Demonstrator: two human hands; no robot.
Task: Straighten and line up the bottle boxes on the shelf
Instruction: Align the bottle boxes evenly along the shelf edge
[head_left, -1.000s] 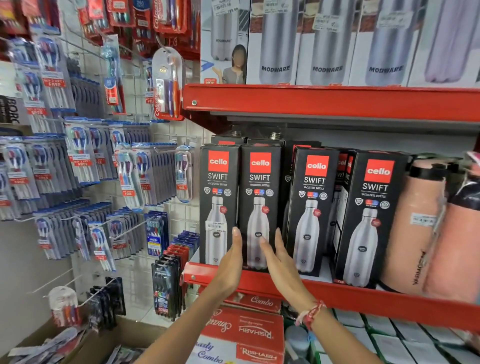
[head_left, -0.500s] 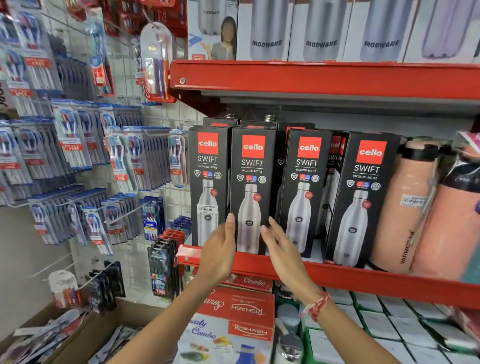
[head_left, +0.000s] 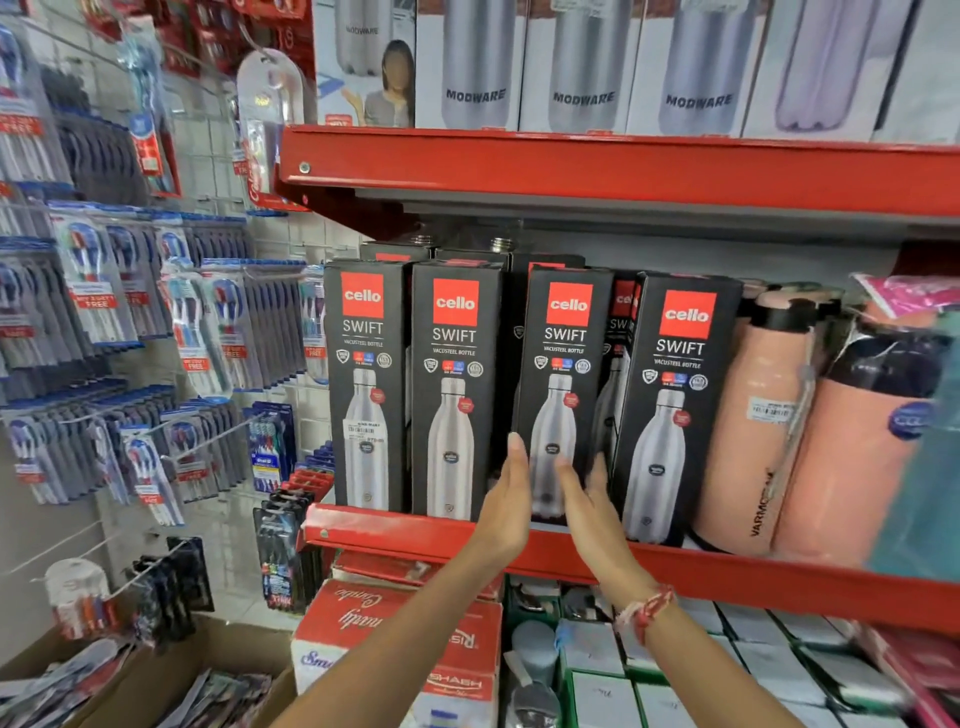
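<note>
Four black cello Swift bottle boxes front the red shelf. The first box and second box stand upright, side by side. A narrow gap separates them from the third box, which leans slightly to the right. The fourth box is angled too. More black boxes stand behind. My left hand lies flat against the third box's lower left edge. My right hand is flat at its lower right, fingers extended. Neither hand curls around the box.
Peach flasks crowd the shelf right of the fourth box. White Modware boxes fill the shelf above. Toothbrush packs hang on wall hooks to the left. Red and white combo boxes sit below the shelf.
Both hands have shifted right, from either side of the second box to either side of the third box. The second box now stands straight beside the first.
</note>
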